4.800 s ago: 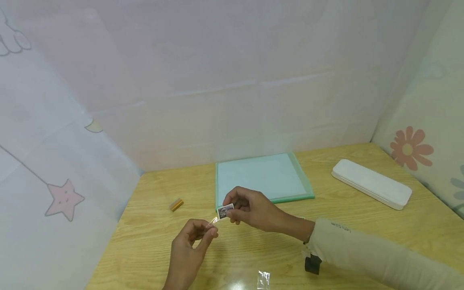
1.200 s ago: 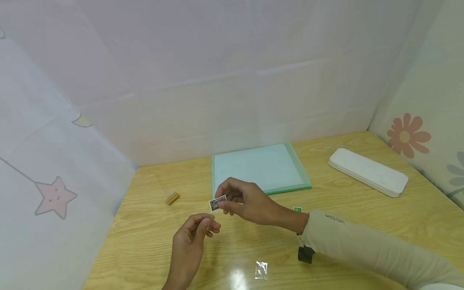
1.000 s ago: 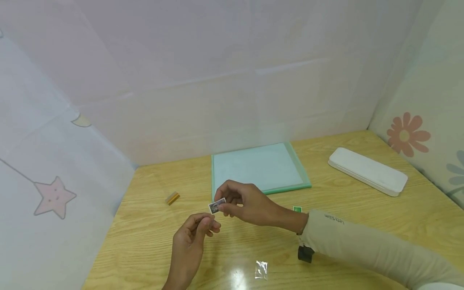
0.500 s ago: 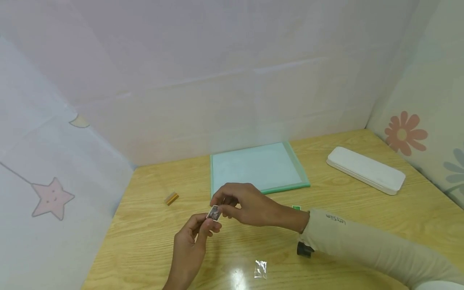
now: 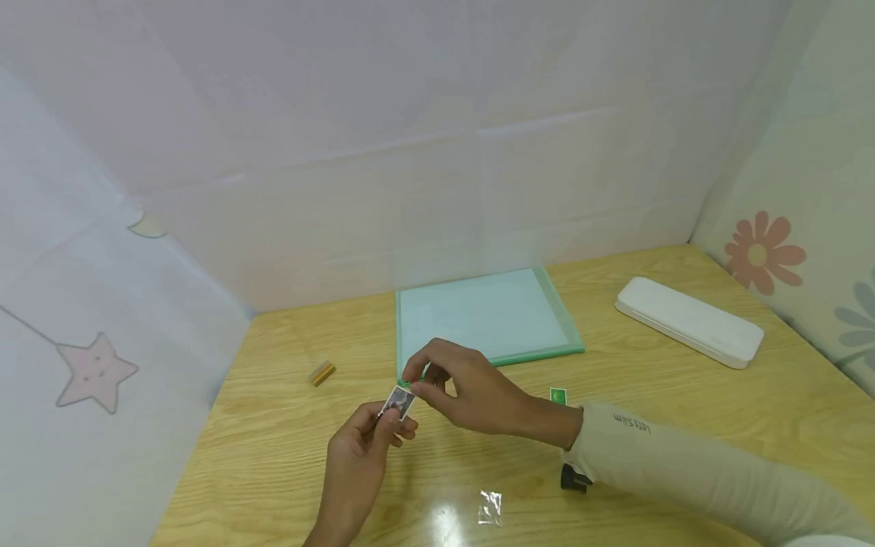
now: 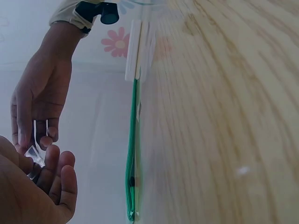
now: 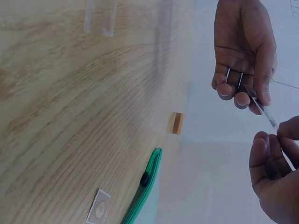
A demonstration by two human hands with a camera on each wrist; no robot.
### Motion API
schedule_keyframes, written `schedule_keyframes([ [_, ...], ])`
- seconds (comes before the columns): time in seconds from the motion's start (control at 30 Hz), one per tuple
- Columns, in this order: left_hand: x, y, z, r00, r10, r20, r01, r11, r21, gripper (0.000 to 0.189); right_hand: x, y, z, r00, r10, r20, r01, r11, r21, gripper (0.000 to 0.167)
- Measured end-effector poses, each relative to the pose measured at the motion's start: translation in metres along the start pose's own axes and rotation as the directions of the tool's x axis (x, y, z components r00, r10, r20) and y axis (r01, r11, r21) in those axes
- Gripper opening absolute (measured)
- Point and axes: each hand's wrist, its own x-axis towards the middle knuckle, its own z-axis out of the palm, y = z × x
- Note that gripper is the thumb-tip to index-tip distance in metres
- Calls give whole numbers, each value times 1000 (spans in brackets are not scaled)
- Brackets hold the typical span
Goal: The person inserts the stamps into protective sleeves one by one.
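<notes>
A small stamp-like picture with a white border (image 5: 396,401) is held above the table. My left hand (image 5: 358,460) pinches its lower edge between thumb and fingers. At the upper corner, my right hand (image 5: 478,395) pinches with thumb and forefinger. Seen edge-on in the right wrist view, the stamp (image 7: 262,108) spans the two hands, with a shiny clear part towards the right fingertips. Fingers partly hide it in the left wrist view, where a glossy piece shows. A green stamp (image 5: 558,396) lies near my right forearm, and a clear plastic sleeve (image 5: 490,507) rests at the front.
Behind my hands lies a green-edged zip folder (image 5: 485,315). A white pencil case (image 5: 689,322) lies at the right. To the left is a small orange-brown block (image 5: 322,373). Patterned cloth walls (image 5: 342,213) enclose the back and sides of the wooden table (image 5: 260,471).
Earlier the right hand held the stamp while the left pinched clear film, which later went from view. The stamp moved into the left hand's pinch, and the right fingers shifted to its upper corner.
</notes>
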Motion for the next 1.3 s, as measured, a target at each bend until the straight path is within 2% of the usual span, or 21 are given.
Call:
schedule_keyframes([
  [0.1, 0, 1, 0, 1000, -9, -3, 9, 1000, -10, 26, -1, -1, 2, 998, -61, 27, 62, 997, -37, 12],
  [0.17, 0, 2, 0, 1000, -13, 0, 13, 1000, -14, 27, -1, -1, 3, 997, -57, 48, 59, 998, -38, 13],
  [0.3, 0, 2, 0, 1000, -4, 3, 4, 1000, 0, 25, 0, -2, 3, 995, 29, 94, -29, 1000, 2, 14],
  [0.4, 1, 2, -2, 1000, -5, -17, 6, 998, 66, 24, 2, -3, 2, 989, 84, 119, -87, 996, 17, 14],
  [0.5, 1, 3, -4, 998, -36, -46, 42, 991, 126, 27, 3, -2, 0, 984, 125, 126, -129, 991, 25, 13],
  [0.6, 4, 3, -9, 996, -73, -42, 79, 983, 165, 31, 3, 0, -5, 973, 165, 160, -169, 986, 7, 12],
  [0.73, 13, -1, -17, 990, -136, 22, 126, 959, 253, 27, 3, 8, -18, 960, 194, 204, -173, 978, -116, 11],
  [0.83, 20, -7, -25, 975, -202, 88, 158, 919, 362, 20, 1, 19, -31, 948, 217, 233, -165, 961, -223, 8],
  [0.9, 22, -14, -30, 963, -237, 130, 155, 879, 451, 15, -3, 26, -39, 933, 232, 274, -154, 948, -280, 8],
  [0.97, 21, -22, -34, 954, -250, 167, 121, 828, 547, 14, -10, 32, -44, 915, 239, 325, -130, 938, -323, 7],
  [1.03, 19, -29, -38, 952, -237, 193, 61, 767, 638, 16, -17, 37, -47, 897, 243, 368, -107, 929, -353, 6],
  [1.07, 18, -31, -38, 955, -218, 200, 20, 724, 690, 18, -20, 39, -48, 891, 241, 384, -92, 926, -367, 6],
  [1.13, 14, -31, -36, 966, -143, 216, -83, 618, 782, 22, -26, 42, -49, 883, 245, 401, -82, 920, -383, 7],
  [1.2, 8, -26, -28, 970, -41, 240, -187, 505, 843, 24, -30, 44, -50, 879, 255, 404, -83, 914, -397, 8],
  [1.23, 4, -21, -22, 966, 5, 260, -231, 469, 852, 24, -32, 44, -50, 877, 261, 404, -83, 910, -407, 8],
  [1.27, -1, -17, -14, 955, 48, 291, -283, 435, 855, 24, -33, 44, -51, 875, 268, 404, -86, 906, -415, 9],
  [1.3, -7, -13, -6, 942, 82, 326, -330, 420, 846, 23, -34, 45, -51, 871, 279, 403, -93, 902, -422, 8],
])
